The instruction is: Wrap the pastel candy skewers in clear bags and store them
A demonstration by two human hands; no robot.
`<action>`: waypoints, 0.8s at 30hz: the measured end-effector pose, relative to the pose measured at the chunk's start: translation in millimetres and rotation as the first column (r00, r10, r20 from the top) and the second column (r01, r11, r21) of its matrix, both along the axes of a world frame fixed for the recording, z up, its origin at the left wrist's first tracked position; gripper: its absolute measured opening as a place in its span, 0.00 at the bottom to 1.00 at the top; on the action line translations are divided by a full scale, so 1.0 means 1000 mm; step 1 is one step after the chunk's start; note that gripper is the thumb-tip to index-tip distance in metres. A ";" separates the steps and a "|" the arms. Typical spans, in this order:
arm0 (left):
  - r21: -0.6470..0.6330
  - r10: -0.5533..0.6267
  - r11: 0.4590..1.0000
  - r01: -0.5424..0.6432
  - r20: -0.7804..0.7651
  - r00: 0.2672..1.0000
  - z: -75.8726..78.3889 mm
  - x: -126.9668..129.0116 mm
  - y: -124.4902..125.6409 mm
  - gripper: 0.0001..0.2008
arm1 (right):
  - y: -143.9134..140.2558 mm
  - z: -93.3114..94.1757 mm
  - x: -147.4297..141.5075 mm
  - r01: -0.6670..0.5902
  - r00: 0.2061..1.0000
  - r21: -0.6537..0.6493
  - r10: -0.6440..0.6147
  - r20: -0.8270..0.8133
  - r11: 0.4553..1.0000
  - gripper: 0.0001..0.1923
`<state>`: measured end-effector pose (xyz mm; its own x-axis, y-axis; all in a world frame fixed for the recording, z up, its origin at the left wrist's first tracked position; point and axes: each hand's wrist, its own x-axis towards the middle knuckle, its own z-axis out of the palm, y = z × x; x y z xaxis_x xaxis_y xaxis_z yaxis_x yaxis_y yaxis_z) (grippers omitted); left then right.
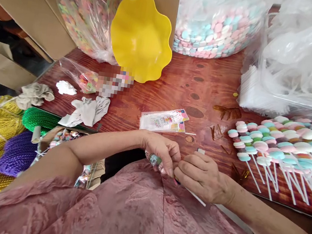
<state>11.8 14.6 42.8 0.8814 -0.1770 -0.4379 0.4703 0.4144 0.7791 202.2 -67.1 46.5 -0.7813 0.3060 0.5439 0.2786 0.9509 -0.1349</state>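
Low in front of me, close to my clothing, both hands meet over a wrapped candy stick (154, 160). My left hand (161, 151) grips its candy end, where pale blue and pink pieces show through clear wrapping. The fingers of my right hand (199, 177) pinch around its lower part, and the white stick pokes out below them. What lies between the two sets of fingertips is mostly hidden. Just beyond my hands, a stack of printed clear bags (164, 120) lies on the wooden table (206, 73). Brown twist ties (227, 112) are scattered to the right of the bags.
Rows of finished candy sticks (277, 147) cover the right side. Behind stand a clear plastic box (295, 87), a bag of pastel candies (215, 32), a yellow bowl (141, 38) and a bag of gummy rings (87, 9). Crumpled gloves (88, 110) and bead strands (18, 151) are at left.
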 end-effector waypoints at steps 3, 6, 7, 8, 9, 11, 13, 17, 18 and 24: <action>0.162 0.084 0.983 -0.090 0.042 0.996 0.004 -0.007 0.019 0.10 | -0.003 0.006 -0.004 0.076 0.997 -0.006 -0.076 -0.011 0.997 0.08; 0.504 0.276 0.813 -0.291 0.107 0.955 0.031 -0.019 0.038 0.13 | -0.001 0.006 -0.008 0.131 0.990 0.010 -0.131 0.047 0.991 0.09; 0.624 0.284 0.717 -0.310 0.144 0.948 0.044 -0.022 0.039 0.12 | 0.002 0.004 -0.008 0.149 0.986 0.026 -0.150 0.078 0.989 0.09; 0.735 0.252 0.609 -0.298 0.177 0.951 0.058 -0.024 0.035 0.11 | 0.008 0.002 -0.007 0.174 0.979 0.042 -0.178 0.101 0.984 0.09; 0.830 0.209 0.474 -0.295 0.220 0.953 0.069 -0.025 0.027 0.08 | 0.015 -0.002 -0.005 0.205 0.971 0.051 -0.210 0.111 0.977 0.09; 0.923 0.129 0.211 -0.322 0.300 0.945 0.081 -0.024 0.003 0.02 | 0.032 -0.006 0.002 0.284 0.956 0.022 -0.285 0.070 0.958 0.10; 0.949 -0.046 0.127 -0.289 0.296 0.954 0.070 -0.022 -0.019 0.08 | 0.044 -0.006 0.006 0.380 0.922 -0.100 -0.385 -0.035 0.919 0.11; 0.868 0.186 0.321 -0.378 0.333 0.924 0.020 -0.021 -0.016 0.07 | 0.036 0.000 -0.013 0.316 0.812 -0.576 -0.529 -0.246 0.754 0.09; 0.783 0.367 0.370 -0.501 0.372 0.853 0.012 -0.023 -0.009 0.10 | 0.030 -0.001 -0.021 0.217 0.821 -0.675 -0.506 -0.265 0.706 0.09; 0.334 0.773 0.325 -0.885 0.446 0.452 0.008 -0.042 -0.002 0.29 | 0.030 -0.017 -0.057 0.251 0.845 -0.613 -0.478 -0.239 0.749 0.09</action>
